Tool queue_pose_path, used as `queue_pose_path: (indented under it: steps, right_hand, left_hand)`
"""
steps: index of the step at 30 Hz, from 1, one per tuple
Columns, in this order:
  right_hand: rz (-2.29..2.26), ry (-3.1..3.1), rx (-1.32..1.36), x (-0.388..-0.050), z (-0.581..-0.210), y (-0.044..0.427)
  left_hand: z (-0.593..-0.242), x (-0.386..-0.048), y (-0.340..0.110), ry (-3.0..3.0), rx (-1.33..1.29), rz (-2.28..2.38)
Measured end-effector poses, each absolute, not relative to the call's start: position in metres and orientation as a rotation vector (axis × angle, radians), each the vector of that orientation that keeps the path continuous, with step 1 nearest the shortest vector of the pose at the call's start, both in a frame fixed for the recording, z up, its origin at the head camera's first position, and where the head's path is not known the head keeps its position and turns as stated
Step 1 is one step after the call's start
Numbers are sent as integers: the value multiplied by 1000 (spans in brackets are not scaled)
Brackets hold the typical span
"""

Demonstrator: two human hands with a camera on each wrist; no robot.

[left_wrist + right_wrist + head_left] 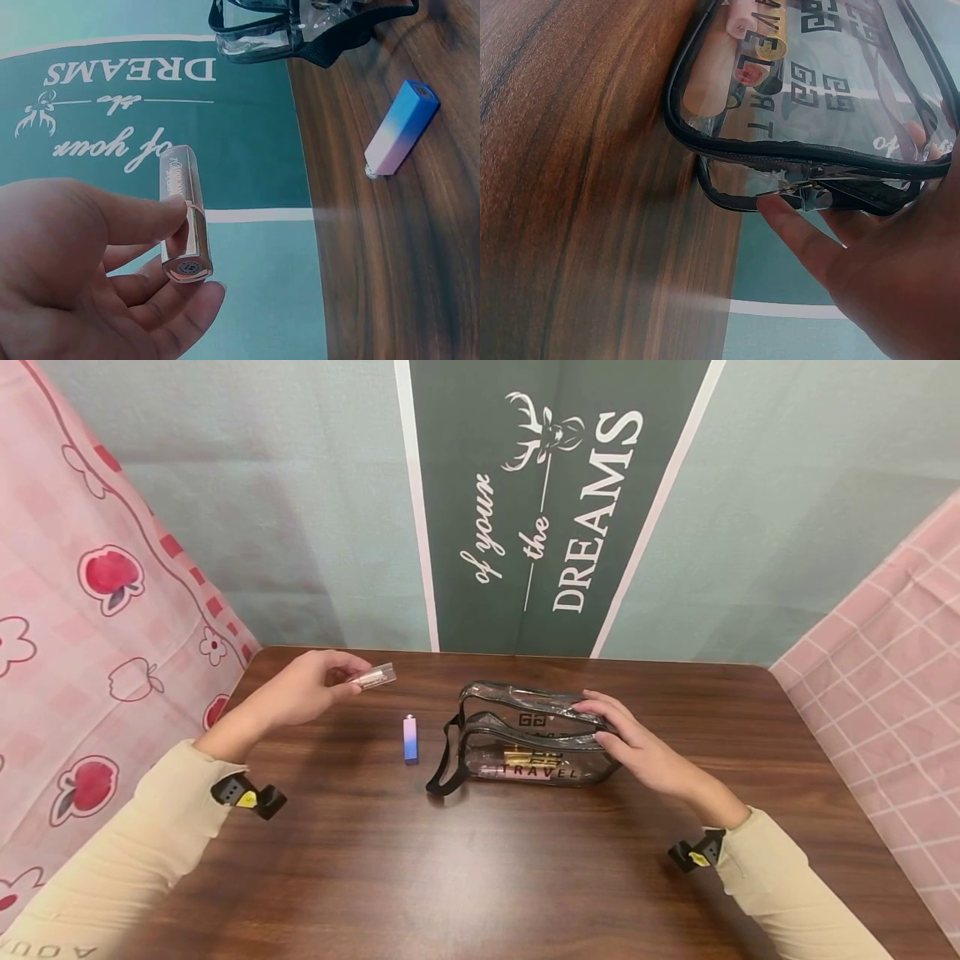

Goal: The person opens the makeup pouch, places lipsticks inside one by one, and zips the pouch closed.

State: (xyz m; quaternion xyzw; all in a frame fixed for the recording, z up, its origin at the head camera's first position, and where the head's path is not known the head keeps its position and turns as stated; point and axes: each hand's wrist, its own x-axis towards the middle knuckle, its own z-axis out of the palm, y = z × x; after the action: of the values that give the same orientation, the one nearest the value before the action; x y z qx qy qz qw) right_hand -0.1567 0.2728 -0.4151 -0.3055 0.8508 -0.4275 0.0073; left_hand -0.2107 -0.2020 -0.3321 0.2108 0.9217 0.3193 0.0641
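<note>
In my left hand (309, 690) I pinch a lipstick (187, 225) with a clear cap between thumb and fingers, held up over the back left of the table. A pink-to-blue lipstick tube (410, 741) lies on the wood between that hand and a clear travel bag (592, 768) with black trim. My right hand (651, 760) grips the bag's right end, the thumb at the near upper edge and fingers on the far side. Several cosmetic tubes (707, 86), pink and gold, show through the bag's wall. The bag's top looks unzipped.
The brown wooden table (480, 877) ends at the back against a green printed cloth (517, 527). Pink cloths hang on the left (112, 635) and right (900, 710). The bag's black strap loop (444, 777) sticks out on its left end.
</note>
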Motion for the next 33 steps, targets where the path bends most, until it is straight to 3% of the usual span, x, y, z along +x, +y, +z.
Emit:
queue_pose_path:
  steps: [33]
  right_hand:
    - [-1324,2658,-925,-157,-415,273]
  left_hand:
    - [-322,-219,-116,2678,906,936]
